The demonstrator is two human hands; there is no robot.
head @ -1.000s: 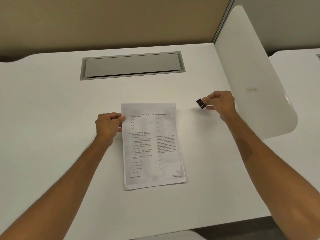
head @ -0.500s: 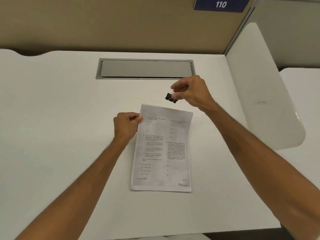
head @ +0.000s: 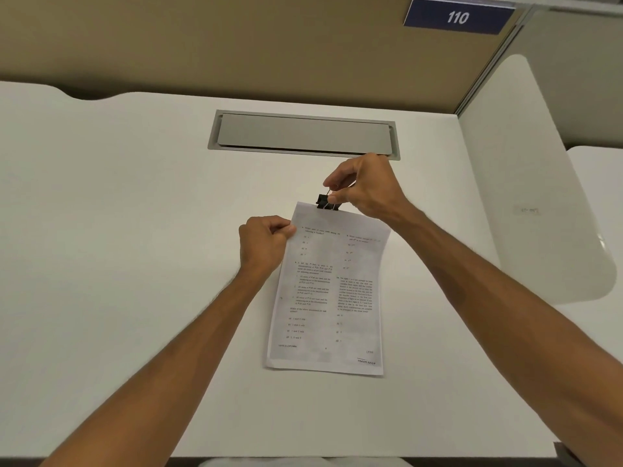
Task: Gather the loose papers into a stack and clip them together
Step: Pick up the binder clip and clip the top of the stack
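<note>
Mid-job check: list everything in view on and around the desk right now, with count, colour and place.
paper stack: one, white with black print, sheet count not visible, middle of the desk.
binder clip: one, black, at the stack's top edge.
desk: one, white, under everything.
cable hatch: one, grey, set in the desk beyond the papers.
partition wall: one, tan, behind the desk.
sign: one, blue with white 110, top right.
side divider: one, white, desk's right edge.
left hand: grips the stack's left edge near the top.
right hand: pinches the clip's wire handles.
</note>
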